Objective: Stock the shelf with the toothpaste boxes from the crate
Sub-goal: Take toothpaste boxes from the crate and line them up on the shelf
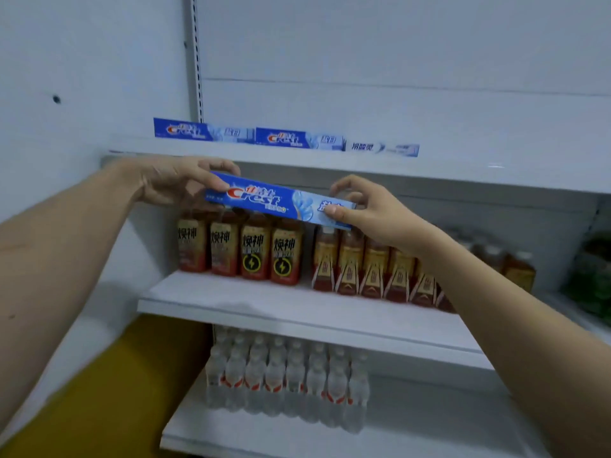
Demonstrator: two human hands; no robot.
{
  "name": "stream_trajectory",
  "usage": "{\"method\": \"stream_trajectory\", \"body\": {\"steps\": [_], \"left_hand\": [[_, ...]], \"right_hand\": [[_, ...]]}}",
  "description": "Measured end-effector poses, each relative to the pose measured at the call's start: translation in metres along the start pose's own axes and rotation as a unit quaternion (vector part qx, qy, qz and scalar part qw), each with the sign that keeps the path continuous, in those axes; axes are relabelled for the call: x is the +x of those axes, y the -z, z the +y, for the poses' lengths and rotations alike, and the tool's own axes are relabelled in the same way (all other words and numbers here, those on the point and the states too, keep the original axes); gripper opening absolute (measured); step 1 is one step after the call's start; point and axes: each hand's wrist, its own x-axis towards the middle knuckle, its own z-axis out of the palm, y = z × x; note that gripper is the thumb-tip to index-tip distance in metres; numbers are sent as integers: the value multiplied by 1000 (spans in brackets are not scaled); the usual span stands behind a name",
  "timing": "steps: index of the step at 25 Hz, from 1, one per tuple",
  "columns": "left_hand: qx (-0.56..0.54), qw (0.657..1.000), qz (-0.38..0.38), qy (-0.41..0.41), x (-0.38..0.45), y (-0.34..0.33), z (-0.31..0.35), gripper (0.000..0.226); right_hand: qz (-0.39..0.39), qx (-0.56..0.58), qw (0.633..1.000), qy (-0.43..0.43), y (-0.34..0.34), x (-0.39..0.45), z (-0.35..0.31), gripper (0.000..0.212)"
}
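Both forearms reach in from the lower corners, and between them one blue Crest toothpaste box [281,201] hangs in the air just below the front edge of the top shelf [463,173], tilted so its right end sits lower. Left hand [172,181] comes over the box's left end, thumb pressed on the printed face and fingers curled over the top edge. Right hand [367,206] pinches the pale right end, thumb on the front, fingers arched above and behind. Three boxes already stand in a row along the back of the top shelf: two blue Crest boxes [203,130] at the left and one white box [382,148] to their right. On the middle shelf [264,309] stand four dark-labelled drink bottles [238,249], then a row of gold-labelled bottles [370,266] partly hidden by the right arm. Clear water bottles [284,378] crowd the bottom shelf, too blurred to count.
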Motion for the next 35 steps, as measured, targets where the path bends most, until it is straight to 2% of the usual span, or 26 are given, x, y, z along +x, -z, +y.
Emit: {"method": "stream_trajectory", "body": {"steps": [4, 7, 10, 13, 16, 19, 21, 25, 28, 31, 35], "left_hand": [[-6, 988, 101, -118, 10, 4, 44, 74], [11, 967, 179, -179, 31, -5, 57, 50], [132, 927, 280, -212, 58, -6, 50, 41], [255, 879, 354, -191, 83, -5, 40, 43], [278, 866, 379, -173, 109, -6, 36, 45], [283, 867, 384, -142, 133, 1, 37, 44], [290, 868, 385, -122, 149, 10, 38, 41], [336, 850, 392, -105, 171, 22, 37, 40], [336, 854, 386, -94, 183, 33, 36, 39], [349, 846, 396, -76, 191, 40, 36, 38], [387, 819, 418, -72, 189, 34, 33, 44]], "right_hand": [[94, -37, 993, 66, 24, 28, -28, 26], [167, -73, 980, 79, 36, 55, -33, 19], [202, -124, 969, 74, 38, 81, -31, 20], [198, -184, 962, 27, 38, 113, -20, 24], [185, -258, 946, -60, 37, 147, -7, 27], [200, -285, 930, -118, 32, 175, 4, 29], [210, -289, 925, -127, 31, 190, 8, 33], [136, -327, 926, -130, 35, 210, 8, 42], [100, -278, 942, -161, 39, 219, 10, 36], [98, -227, 955, -166, 40, 223, 11, 12], [134, -196, 957, -168, 41, 212, 7, 30]]}}
